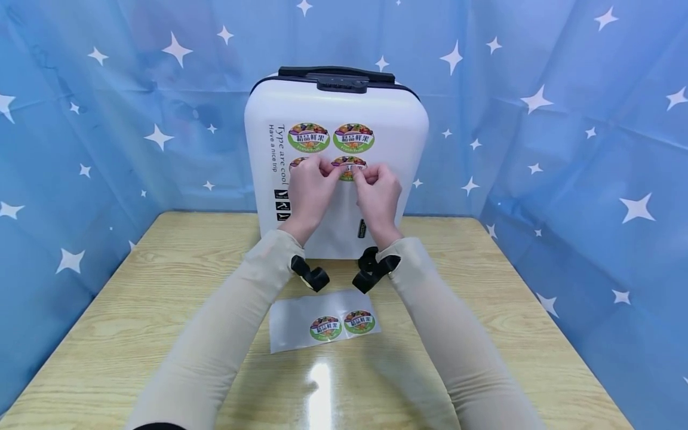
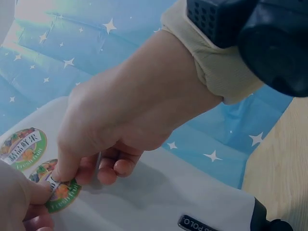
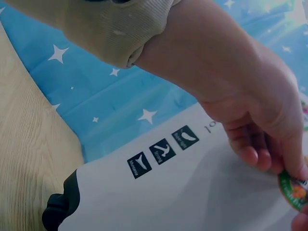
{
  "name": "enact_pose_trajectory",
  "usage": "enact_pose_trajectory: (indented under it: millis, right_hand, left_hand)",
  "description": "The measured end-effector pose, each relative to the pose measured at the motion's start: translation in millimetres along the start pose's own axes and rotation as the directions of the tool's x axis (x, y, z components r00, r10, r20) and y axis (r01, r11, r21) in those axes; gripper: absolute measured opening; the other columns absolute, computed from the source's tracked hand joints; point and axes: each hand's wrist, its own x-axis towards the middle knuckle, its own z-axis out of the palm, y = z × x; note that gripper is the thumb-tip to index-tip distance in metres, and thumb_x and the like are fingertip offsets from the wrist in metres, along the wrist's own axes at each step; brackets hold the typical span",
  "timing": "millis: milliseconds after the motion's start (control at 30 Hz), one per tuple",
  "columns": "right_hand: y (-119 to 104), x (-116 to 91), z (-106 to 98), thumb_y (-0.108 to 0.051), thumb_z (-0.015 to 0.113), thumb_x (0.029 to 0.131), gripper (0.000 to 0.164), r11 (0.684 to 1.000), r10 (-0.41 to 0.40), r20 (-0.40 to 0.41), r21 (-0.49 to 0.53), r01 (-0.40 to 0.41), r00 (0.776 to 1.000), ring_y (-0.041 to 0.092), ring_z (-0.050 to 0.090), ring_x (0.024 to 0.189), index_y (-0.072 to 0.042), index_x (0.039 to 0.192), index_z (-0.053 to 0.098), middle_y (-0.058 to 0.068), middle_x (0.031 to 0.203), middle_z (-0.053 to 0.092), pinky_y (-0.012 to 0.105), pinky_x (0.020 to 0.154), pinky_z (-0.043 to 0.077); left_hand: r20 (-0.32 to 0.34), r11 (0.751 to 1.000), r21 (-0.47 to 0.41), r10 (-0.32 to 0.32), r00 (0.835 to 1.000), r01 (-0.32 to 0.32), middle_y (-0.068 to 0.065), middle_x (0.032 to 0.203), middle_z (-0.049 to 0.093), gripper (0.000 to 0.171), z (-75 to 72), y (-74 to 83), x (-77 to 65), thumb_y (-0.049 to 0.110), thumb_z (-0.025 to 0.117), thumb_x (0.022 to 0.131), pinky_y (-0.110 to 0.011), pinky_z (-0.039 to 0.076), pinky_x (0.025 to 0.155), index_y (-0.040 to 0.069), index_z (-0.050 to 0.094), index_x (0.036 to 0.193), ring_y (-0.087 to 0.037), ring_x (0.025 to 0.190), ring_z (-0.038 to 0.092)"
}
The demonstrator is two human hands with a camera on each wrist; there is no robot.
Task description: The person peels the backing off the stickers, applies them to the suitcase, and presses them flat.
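Head view downward, wrist views close — suitcase [image 1: 335,107] shared

Both arms [image 1: 215,334] outstretched; left hand [image 1: 310,191] and right hand [image 1: 379,196] close together; fingers [image 2: 107,173] bent in pinching poses

On my head feed I see a pale wood-grain table [image 1: 204,263], with creased blue cloth [image 1: 564,54] beyond its far edge and along its left and right edges, printed with white stars [image 1: 536,100]. I catch a bright reflection [image 1: 320,391] toward the surface's near edge, around the middle.
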Motion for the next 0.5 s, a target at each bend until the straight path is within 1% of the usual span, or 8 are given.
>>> enact_pose_trajectory:
  millis: [167, 267, 500]
  right_hand:
    - [5.0, -3.4, 1.8, -0.027, 0.064, 0.088, 0.025, 1.0, 0.01, 0.004, -0.009, -0.01, 1.0, 0.017, 0.052, 0.051, -0.004, 0.081, 0.059, 0.006, 0.071, 0.058, 0.024, 0.046, 0.044]
    - [8.3, -5.7, 3.2, -0.029, 0.064, 0.088, 0.026, 1.0, 0.02, 0.007, -0.013, -0.02, 1.0, 0.017, 0.053, 0.051, -0.005, 0.081, 0.059, 0.005, 0.071, 0.059, 0.024, 0.046, 0.045]
    - [13.6, -9.0, 4.8, -0.027, 0.065, 0.088, 0.025, 1.0, 0.009, -0.001, -0.001, -0.009, 1.0, 0.018, 0.053, 0.048, -0.004, 0.08, 0.059, 0.007, 0.069, 0.059, 0.024, 0.045, 0.044]
  left_hand:
    - [0.001, 0.999, -0.012, -0.039, 0.999, 0.039, -0.002, 0.07, 0.063, 0.025, 2.4, -4.3, -4.6, 0.03, 0.069, 0.084, -0.023, 0.042, 0.054, 0.007, 0.064, 0.076, -0.011, 0.062, 0.055]
    - [-0.012, 0.998, -0.017, -0.053, 0.999, 0.053, -0.002, 0.07, 0.063, 0.026, 4.4, -6.5, -7.3, 0.031, 0.07, 0.084, -0.023, 0.042, 0.052, 0.007, 0.064, 0.076, -0.011, 0.06, 0.055]
    - [-0.033, 0.998, -0.046, -0.048, 0.998, 0.047, -0.002, 0.071, 0.063, 0.025, 8.4, -10.8, -13.1, 0.03, 0.07, 0.083, -0.023, 0.042, 0.053, 0.007, 0.065, 0.075, -0.011, 0.061, 0.055]
